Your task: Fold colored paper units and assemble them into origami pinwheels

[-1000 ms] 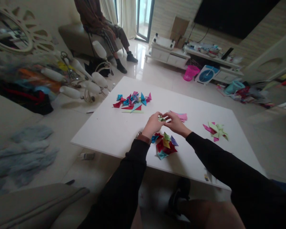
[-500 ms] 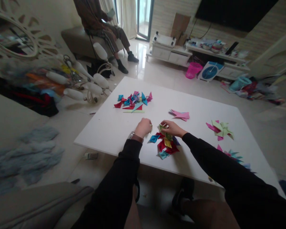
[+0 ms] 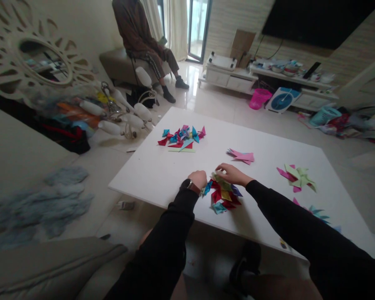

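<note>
On the near part of the white table (image 3: 153,175) lies a pile of folded paper pieces (image 3: 226,196) in red, yellow, blue, purple and green. My left hand (image 3: 198,179), a watch on its wrist, is at the pile's left edge with curled fingers. Its fingertips are hidden, so what they hold cannot be made out. A blue folded paper (image 3: 208,187) lies right beside it. At the pile's far side my right hand (image 3: 233,174) has its thumb and fingers closed at a green folded paper (image 3: 220,181).
Another heap of folded papers (image 3: 184,137) is at the table's far left. Pink folded strips (image 3: 242,156) lie beyond my right hand, and green and pink papers (image 3: 296,177) to the right. A lamp (image 3: 133,121) stands beyond the left edge; a seated person (image 3: 140,41) is farther back.
The view has shifted, so the scene sits lower and further right. My left hand has come closer to the pile, beside the blue paper. My right hand stays at the green paper.
</note>
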Demonstrator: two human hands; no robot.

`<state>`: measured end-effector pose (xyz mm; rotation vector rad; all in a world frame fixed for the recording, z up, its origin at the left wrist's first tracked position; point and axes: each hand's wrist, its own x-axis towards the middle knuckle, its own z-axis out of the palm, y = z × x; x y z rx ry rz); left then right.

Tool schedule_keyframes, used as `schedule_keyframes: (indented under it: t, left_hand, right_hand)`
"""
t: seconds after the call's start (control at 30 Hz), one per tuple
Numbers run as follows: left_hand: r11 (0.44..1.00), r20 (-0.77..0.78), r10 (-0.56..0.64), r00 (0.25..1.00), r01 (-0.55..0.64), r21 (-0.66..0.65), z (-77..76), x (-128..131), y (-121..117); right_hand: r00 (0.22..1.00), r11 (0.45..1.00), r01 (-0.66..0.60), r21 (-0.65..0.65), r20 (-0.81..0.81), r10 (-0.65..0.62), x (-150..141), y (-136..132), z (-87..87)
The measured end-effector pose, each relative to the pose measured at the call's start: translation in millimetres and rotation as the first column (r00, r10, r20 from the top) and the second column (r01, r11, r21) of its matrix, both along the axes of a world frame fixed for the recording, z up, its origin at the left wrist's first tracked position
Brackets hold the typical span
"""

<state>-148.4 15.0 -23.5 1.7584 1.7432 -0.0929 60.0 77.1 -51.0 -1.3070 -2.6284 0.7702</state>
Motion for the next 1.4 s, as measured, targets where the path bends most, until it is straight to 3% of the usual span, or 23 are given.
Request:
schedule_keyframes:
  t: [0.13,0.37,0.47,0.6,0.73,0.9,1.03,1.13,1.3,1.4]
  left_hand:
    - [0.999,-0.003,-0.043,0.999,0.043,0.013,6.7,4.7,-2.0]
    - [0.999,-0.004,-0.037,0.999,0.038,0.036,16.8,4.2,-3.3]
    - [0.999,-0.012,-0.025,1.0,0.026,0.036,20.1,-1.6,-0.3]
    - [0.999,-0.02,0.005,1.0,-0.004,0.046,29.2,-9.7,2.1]
    - [0.999,-0.015,0.031,0.999,-0.031,0.045,39.6,-10.7,2.3]
    - [1.0,-0.007,0.026,1.0,-0.026,0.005,40.5,-7.3,2.4]
    - [0.999,0.016,0.004,1.0,-0.004,0.04,38.9,-7.1,2.2]
    - [0.999,0.023,-0.002,1.0,0.001,0.039,42.7,-8.1,0.8]
    - [1.0,0.01,-0.015,1.0,0.015,0.027,54.3,-9.1,-3.7]
    - [1.0,0.019,-0.023,1.0,0.023,0.02,57.8,-7.0,-4.8]
  right_hand:
    - [1.0,0.992,0.004,0.128,0.021,-0.007,-33.3,23.9,5.6]
    - [0.975,0.956,-0.138,0.258,0.204,0.085,-143.7,85.0,2.7]
    - [0.958,0.947,-0.182,0.264,0.265,0.11,-174.6,102.6,-3.9]
    - [0.938,0.945,-0.21,0.249,0.325,0.123,-189.8,106.2,-9.8]
    - [0.894,0.896,-0.317,0.311,0.413,0.173,-190.0,94.2,-8.3]
    - [0.875,0.872,-0.333,0.358,0.462,0.144,-186.7,79.8,-5.1]
    - [0.89,0.88,-0.253,0.402,0.453,0.049,-176.6,73.7,1.4]
    - [0.918,0.86,-0.164,0.482,0.393,-0.045,-148.4,73.3,13.4]
    - [0.934,0.77,0.002,0.638,0.273,-0.229,-39.2,83.9,37.8]
    - [0.879,0.689,0.145,0.71,0.227,-0.42,37.8,85.0,35.6]
